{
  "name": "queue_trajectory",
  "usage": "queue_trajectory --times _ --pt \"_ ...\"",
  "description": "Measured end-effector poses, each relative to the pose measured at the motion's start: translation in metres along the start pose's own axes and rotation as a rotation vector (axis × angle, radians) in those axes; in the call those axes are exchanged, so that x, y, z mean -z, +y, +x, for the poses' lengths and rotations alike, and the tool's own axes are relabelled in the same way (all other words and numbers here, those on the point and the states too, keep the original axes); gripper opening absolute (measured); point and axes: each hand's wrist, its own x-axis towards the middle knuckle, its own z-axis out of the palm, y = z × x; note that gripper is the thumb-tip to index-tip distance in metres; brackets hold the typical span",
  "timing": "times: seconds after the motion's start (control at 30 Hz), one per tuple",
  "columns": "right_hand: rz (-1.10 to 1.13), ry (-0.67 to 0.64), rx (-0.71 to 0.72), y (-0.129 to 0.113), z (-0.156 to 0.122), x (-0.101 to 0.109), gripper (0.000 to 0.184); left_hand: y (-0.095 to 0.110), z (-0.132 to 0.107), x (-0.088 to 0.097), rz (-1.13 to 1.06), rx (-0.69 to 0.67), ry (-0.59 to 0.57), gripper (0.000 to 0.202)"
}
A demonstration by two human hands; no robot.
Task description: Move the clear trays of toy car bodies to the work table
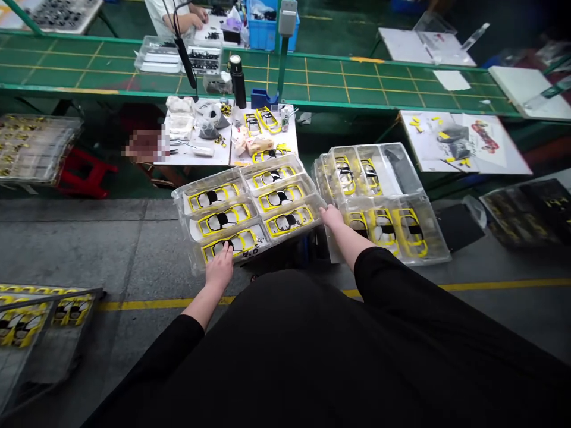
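A clear plastic tray (263,217) is in front of me, divided into compartments. Each holds a yellow toy car body (223,220) with a black middle part. My left hand (219,266) is closed over the tray's near left edge, its fingertips reaching in by the nearest car body; its thumb is hidden. At the tray's right side, my right hand (332,219) grips the edge with curled fingers. Just right of that hand stands a stack of similar trays (430,229), its top one holding more yellow car bodies and a dark flat piece.
Behind the tray, a white worktable (196,156) carries bags, yellow parts and a black bottle (237,82). A green conveyor (330,74) runs across. Another person's hands (196,21) are beyond it. A red stool (87,172) and more trays (44,333) stand left.
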Motion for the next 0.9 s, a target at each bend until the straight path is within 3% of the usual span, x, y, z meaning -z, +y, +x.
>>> queue_trajectory --times 0.27,0.53,0.7,0.9 --pt "0.183 0.056 -0.109 0.009 -0.046 -0.011 0.050 -0.009 0.007 -0.003 0.019 -0.089 0.004 0.072" --pt "0.268 0.015 -0.075 0.024 -0.078 -0.025 0.050 -0.009 0.013 -0.001 0.030 -0.103 0.044 0.067" --pt "0.309 0.031 -0.056 0.025 -0.084 -0.033 0.048 -0.010 0.010 -0.003 0.055 -0.117 0.049 0.065" --pt "0.299 0.077 -0.056 0.009 -0.069 -0.018 0.044 -0.008 0.009 -0.007 0.070 -0.121 0.075 0.064"
